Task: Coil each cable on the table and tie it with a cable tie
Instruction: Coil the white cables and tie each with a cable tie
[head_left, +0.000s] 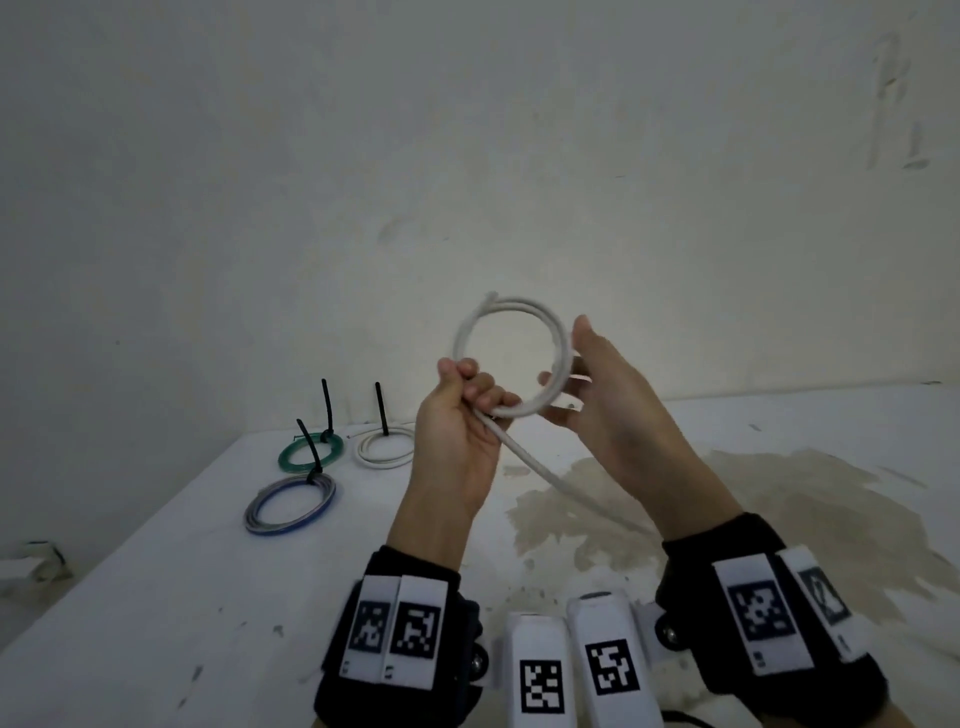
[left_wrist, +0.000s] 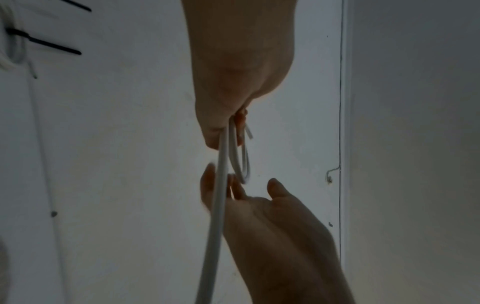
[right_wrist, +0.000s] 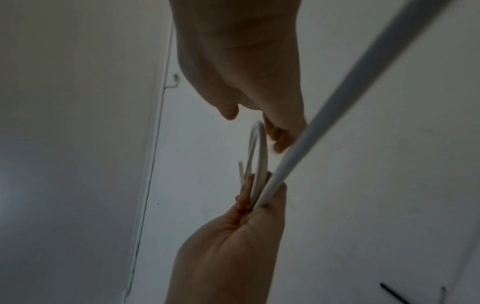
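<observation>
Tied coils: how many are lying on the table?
3, all at the table's far left: a green coil, a white coil to its right, and a blue-grey coil nearest the camera. Others could lie outside the view.

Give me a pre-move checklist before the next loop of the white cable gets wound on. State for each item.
1. Left hand grips the white cable coil at its lower edge: ok.
2. Right hand supports the coil's right side: ok.
3. Loops lie together: ok.
4. Loose tail runs free toward the table: ok.
5. Remaining tail length: cannot tell.
6. Spare cable tie within reach: cannot tell.
</observation>
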